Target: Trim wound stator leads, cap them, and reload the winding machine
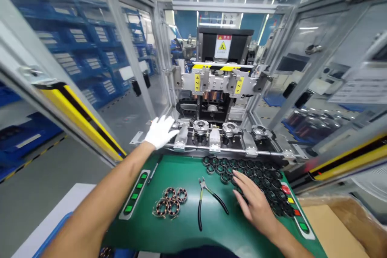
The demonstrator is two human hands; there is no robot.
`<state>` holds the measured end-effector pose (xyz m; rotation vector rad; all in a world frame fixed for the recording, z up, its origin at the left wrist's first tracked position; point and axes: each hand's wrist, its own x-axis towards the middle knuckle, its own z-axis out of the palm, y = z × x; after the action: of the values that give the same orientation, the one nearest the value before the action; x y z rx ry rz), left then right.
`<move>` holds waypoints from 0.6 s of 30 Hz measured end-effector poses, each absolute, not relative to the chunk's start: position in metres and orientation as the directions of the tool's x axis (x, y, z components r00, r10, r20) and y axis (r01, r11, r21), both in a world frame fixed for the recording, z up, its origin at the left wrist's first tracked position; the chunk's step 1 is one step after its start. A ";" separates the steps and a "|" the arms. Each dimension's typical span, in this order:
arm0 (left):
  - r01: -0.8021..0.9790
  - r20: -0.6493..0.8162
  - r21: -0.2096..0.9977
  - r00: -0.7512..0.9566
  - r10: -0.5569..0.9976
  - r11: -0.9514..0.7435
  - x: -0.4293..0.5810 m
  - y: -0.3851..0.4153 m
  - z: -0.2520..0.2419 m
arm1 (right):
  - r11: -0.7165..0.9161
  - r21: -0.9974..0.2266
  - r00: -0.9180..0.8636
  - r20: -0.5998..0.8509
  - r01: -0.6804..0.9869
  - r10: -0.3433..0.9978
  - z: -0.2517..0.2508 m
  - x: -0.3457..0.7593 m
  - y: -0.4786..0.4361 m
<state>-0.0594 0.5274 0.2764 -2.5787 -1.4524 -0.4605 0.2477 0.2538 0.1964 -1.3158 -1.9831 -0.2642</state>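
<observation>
My left hand (161,132), in a white glove, reaches to the left end of the machine's row of metal fixtures. Its fingers are spread, and it covers most of the leftmost fixture. To its right stand three round metal fixtures, the nearest being a fixture (200,127) with a hole in its middle. My bare right hand (252,201) hovers or rests at the left edge of many black rings (256,173), fingers stretched out; whether it touches one I cannot tell. Between my hands lie diagonal cutters (205,193), handles apart, and several copper-wound stator coils (169,202).
A green work surface (187,229) carries button strips, a green-button panel (134,195) at left and a coloured-button panel (299,213) at right. A pen-like tool (153,172) lies at left. Yellow-black guards (81,121) flank the opening. A cardboard box (335,225) stands at right.
</observation>
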 end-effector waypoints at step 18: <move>0.864 0.361 0.194 0.377 0.853 -0.465 -0.055 0.481 0.289 | 0.141 -0.186 -0.050 0.423 0.972 0.905 0.128 0.258 0.210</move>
<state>-0.0547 0.4811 0.2889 -2.5842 -1.6107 -0.6516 0.2576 0.2101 0.1279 -1.7955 -1.9866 -0.2070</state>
